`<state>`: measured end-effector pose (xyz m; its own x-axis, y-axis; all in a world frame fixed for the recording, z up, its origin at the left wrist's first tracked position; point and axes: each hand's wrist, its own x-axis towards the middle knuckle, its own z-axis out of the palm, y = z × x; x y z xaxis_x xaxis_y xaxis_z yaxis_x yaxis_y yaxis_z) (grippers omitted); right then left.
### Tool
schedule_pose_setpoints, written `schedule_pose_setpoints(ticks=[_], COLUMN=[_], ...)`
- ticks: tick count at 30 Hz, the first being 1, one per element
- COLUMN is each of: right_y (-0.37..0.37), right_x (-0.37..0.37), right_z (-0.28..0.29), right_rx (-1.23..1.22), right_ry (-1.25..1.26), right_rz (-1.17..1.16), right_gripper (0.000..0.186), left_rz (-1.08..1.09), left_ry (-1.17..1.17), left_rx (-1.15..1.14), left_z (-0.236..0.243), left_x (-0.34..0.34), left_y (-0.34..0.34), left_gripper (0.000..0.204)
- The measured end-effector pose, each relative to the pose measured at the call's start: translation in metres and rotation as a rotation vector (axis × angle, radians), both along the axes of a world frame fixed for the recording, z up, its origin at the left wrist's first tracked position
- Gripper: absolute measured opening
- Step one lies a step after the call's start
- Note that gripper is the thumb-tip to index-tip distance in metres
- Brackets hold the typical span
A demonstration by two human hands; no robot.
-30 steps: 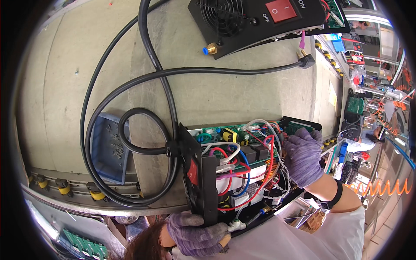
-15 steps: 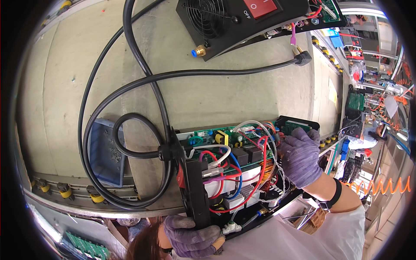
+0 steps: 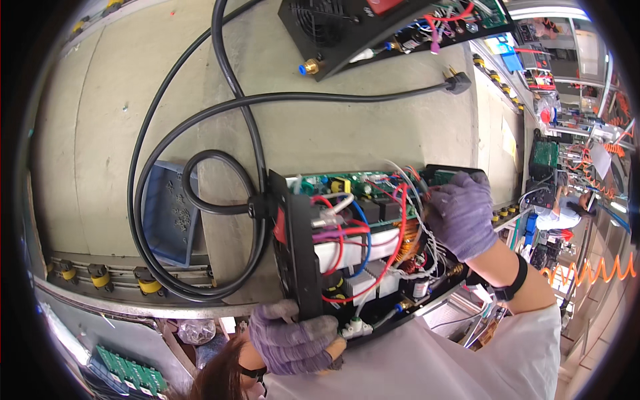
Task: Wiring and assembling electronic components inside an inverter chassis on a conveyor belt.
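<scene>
Open, box-shaped black metal chassis (image 3: 383,233), at the beige workbench's (image 3: 373,140) near edge: the purple-gloved left hand (image 3: 297,337) clamps one end; the purple-gloved right hand (image 3: 461,217) covers the other, closure hidden, presumably for balance.

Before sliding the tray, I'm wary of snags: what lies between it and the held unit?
In the head view, black cable loops between the tray and held unit.

Pale worktop (image 3: 373,137), yellow-black rollers (image 3: 151,283) along edges; bright strip light (image 3: 548,12) upper right; pale floor (image 3: 587,323) lower right.
</scene>
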<state>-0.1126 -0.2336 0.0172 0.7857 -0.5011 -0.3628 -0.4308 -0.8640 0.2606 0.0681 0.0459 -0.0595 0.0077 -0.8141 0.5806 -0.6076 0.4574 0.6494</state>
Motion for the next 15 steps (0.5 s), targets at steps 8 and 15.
schedule_pose_setpoints(ticks=[8,15], right_y=[-0.001,-0.004], right_x=[-0.002,0.005], right_z=[-0.002,0.001], right_rx=[-0.071,-0.02], right_ry=[0.08,0.37], right_rz=[-0.003,-0.067], right_gripper=[0.017,0.015], left_rz=[0.152,0.247], left_ry=[0.013,0.018], left_rx=[-0.051,-0.044], left_z=[0.009,0.013], left_x=[-0.003,-0.014], left_y=[-0.017,-0.019], left_gripper=[0.012,0.007])
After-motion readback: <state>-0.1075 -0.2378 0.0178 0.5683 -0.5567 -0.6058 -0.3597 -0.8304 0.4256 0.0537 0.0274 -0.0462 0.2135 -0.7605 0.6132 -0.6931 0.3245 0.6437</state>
